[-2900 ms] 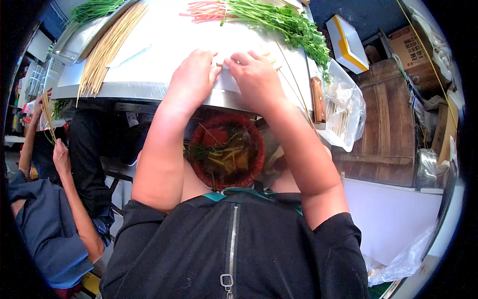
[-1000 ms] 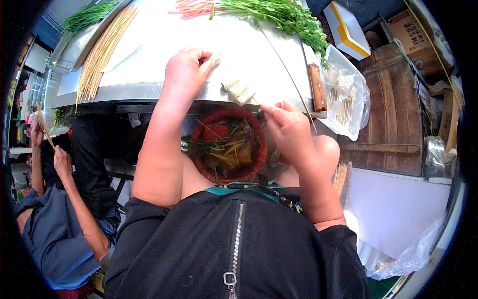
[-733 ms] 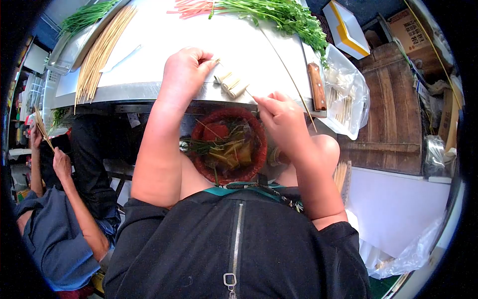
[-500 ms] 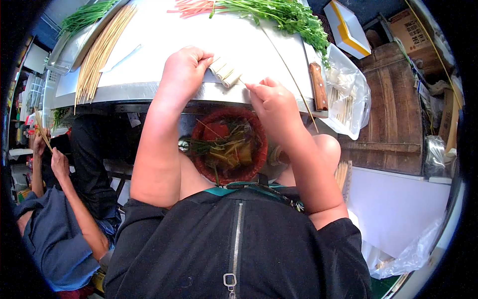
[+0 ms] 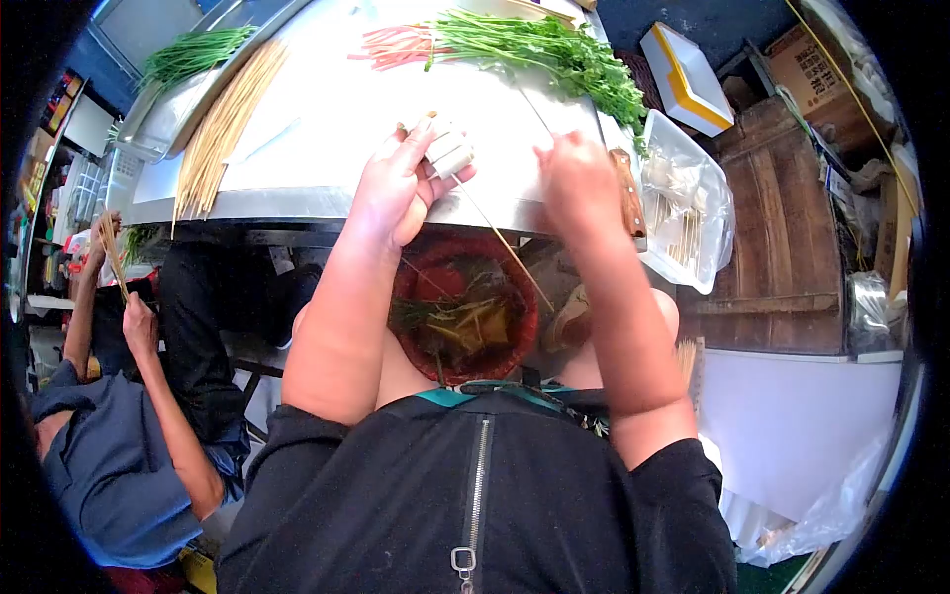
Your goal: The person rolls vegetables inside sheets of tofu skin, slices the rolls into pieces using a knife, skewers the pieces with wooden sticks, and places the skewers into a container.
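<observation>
My left hand [image 5: 396,183], palm partly turned up, is closed around several short pale rolls [image 5: 451,154] above the near edge of the white board. A thin skewer [image 5: 507,240] sticks out of the rolls, slanting down to the right over the red basin. To the right, my right hand [image 5: 582,178] is closed and a little blurred, apart from the rolls. Its fingers lie over the line of another skewer [image 5: 535,108] on the board; whether they grip it is hidden.
A skewer pile [image 5: 230,124] and greens in a metal tray [image 5: 148,134] lie left. Leafy green stalks [image 5: 539,49] span the back. A wooden-handled knife [image 5: 626,193] and clear plastic tub [image 5: 683,213] are right. The red basin [image 5: 524,346] sits below. A co-worker's hand [image 5: 140,322] holds skewers.
My right hand has let go of the skewer in the rolls and moved right. My left hand has turned palm up, holding the rolls. The view has shifted slightly.
</observation>
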The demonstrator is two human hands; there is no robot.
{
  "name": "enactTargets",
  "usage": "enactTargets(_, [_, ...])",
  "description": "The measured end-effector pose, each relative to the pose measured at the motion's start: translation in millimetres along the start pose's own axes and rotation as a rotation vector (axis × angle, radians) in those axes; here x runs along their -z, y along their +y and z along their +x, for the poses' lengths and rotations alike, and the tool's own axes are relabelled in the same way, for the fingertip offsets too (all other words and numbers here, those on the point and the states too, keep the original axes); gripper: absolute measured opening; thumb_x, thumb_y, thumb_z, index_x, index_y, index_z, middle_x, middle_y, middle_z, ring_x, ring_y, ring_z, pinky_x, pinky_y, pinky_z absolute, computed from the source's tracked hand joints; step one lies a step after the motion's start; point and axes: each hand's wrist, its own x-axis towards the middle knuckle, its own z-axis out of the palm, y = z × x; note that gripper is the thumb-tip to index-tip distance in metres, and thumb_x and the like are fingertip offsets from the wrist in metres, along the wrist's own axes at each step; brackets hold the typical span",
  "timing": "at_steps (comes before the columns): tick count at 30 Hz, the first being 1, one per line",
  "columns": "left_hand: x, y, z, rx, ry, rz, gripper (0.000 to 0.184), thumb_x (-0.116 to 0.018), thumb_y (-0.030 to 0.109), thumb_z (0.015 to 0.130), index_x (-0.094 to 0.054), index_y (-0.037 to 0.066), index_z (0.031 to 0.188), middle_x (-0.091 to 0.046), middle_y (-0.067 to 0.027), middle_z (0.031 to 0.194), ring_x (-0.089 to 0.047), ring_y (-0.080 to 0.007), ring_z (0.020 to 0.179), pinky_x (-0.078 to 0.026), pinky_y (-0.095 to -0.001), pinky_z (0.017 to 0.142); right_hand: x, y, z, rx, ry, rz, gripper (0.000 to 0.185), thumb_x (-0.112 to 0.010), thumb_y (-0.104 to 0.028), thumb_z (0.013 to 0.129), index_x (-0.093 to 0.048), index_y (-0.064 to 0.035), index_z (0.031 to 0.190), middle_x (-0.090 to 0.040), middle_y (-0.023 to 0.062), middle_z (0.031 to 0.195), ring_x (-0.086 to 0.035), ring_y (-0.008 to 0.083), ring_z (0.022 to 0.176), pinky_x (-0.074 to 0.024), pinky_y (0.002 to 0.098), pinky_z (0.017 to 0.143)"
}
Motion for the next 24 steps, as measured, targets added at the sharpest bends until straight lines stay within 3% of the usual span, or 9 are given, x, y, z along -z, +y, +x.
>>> enactTargets(2, [1.0, 2.2, 1.5, 0.026, -0.017, -0.082, 0.041, -0.045, 0.03, 0.105, -0.042, 0.001, 0.135, -0.057, -0.0244, 0.124, -0.063, -0.0331, 0.109, -0.058, -0.0454, 0.087, -0.5, 15.2, 11.7, -0.055, -0.051, -0.187, 0.013, -0.062, -0.014, 0.088, -0.067, -0.0021, 0.088, -0.066, 0.0134, 0.087, -0.066, 0.029, 0.087, -0.0547, 0.0405, 0.076])
enactTargets(4, [7.8, 3.8, 6.1, 0.045, -0.045, -0.093, 0.039, -0.046, 0.03, 0.105, -0.045, 0.002, 0.132, -0.059, -0.0241, 0.121, -0.064, -0.033, 0.107, -0.058, -0.045, 0.086, 0.7, 20.8, 19.2, -0.043, -0.268, -0.311, 0.011, -0.06, -0.008, 0.086, -0.068, -0.0016, 0.084, -0.067, 0.016, 0.088, -0.067, 0.0289, 0.086, -0.0554, 0.04, 0.077])
enactTargets(7, [12.4, 2.5, 9.8, 0.058, -0.056, -0.121, 0.036, -0.048, 0.03, 0.104, -0.049, 0.003, 0.128, -0.063, -0.0234, 0.116, -0.066, -0.0329, 0.103, -0.059, -0.0438, 0.084, -1.8, 22.4, 13.8, -0.09, -0.304, -0.253, 0.012, -0.058, -0.004, 0.083, -0.069, -0.0016, 0.082, -0.068, 0.0181, 0.089, -0.068, 0.0307, 0.083, -0.0555, 0.0389, 0.078])
enactTargets(10, [10.3, 8.8, 8.7, 0.027, -0.002, -0.099, 0.036, -0.051, 0.03, 0.103, -0.05, 0.002, 0.126, -0.064, -0.0232, 0.114, -0.068, -0.0327, 0.101, -0.06, -0.0423, 0.082, 7.6, 20.0, 0.7, -0.178, -0.233, -0.192, 0.013, -0.057, -0.004, 0.083, -0.07, -0.0023, 0.082, -0.068, 0.0182, 0.089, -0.069, 0.032, 0.083, -0.0554, 0.0394, 0.077])
enactTargets(14, [6.3, 13.8, 2.9, -0.025, 0.03, -0.045, 0.036, -0.055, 0.023, 0.101, -0.05, -0.003, 0.125, -0.064, -0.0234, 0.116, -0.067, -0.0317, 0.103, -0.06, -0.0391, 0.083, 17.6, 33.1, -32.2, 0.082, -0.09, -0.148, 0.014, -0.053, -0.005, 0.09, -0.065, 0.0007, 0.086, -0.069, 0.0183, 0.088, -0.068, 0.0332, 0.083, -0.0532, 0.0431, 0.074])
enactTargets(16, [8.4, 13.0, 2.3, -0.035, 0.016, -0.05, 0.035, -0.055, 0.019, 0.1, -0.05, -0.003, 0.126, -0.063, -0.0242, 0.117, -0.066, -0.0309, 0.106, -0.06, -0.0372, 0.084, 44.2, 10.8, -42.0, -0.185, -0.055, 0.413, 0.014, -0.053, -0.009, 0.095, -0.063, 0.0007, 0.091, -0.068, 0.014, 0.082, -0.066, 0.0252, 0.073, -0.0519, 0.038, 0.068])
enactTargets(17, [11.5, 13.0, 3.4, -0.03, 0.015, -0.053, 0.035, -0.055, 0.019, 0.1, -0.05, -0.003, 0.126, -0.063, -0.0242, 0.117, -0.066, -0.0309, 0.106, -0.06, -0.0372, 0.084, 46.3, 2.3, -51.4, -0.438, -0.203, 0.79, 0.013, -0.058, -0.012, 0.096, -0.064, -0.0006, 0.096, -0.062, 0.0044, 0.071, -0.058, 0.0124, 0.064, -0.0478, 0.0297, 0.061])
enactTargets(21, [15.0, 12.9, 5.9, -0.06, 0.022, -0.203, 0.033, -0.054, 0.019, 0.1, -0.051, -0.003, 0.125, -0.062, -0.0259, 0.118, -0.065, -0.0328, 0.107, -0.059, -0.0398, 0.088, 61.1, -18.7, -79.8, -0.375, -0.324, 1.095, 0.025, -0.061, -0.006, 0.095, -0.068, -0.0038, 0.119, -0.053, -0.0054, 0.069, -0.047, 0.0034, 0.064, -0.0421, 0.0209, 0.058])
enactTargets(24, [13.4, 11.5, 5.4, -0.025, 0.042, -0.312, 0.033, -0.056, 0.015, 0.099, -0.05, -0.004, 0.125, -0.062, -0.0264, 0.116, -0.064, -0.0366, 0.108, -0.057, -0.0431, 0.093, 46.5, -24.7, -94.1, -0.306, -0.233, 1.074, 0.026, -0.062, -0.006, 0.095, -0.069, -0.0048, 0.12, -0.072, 0.0055, 0.094, -0.064, 0.0085, 0.08, -0.0508, 0.0224, 0.074])
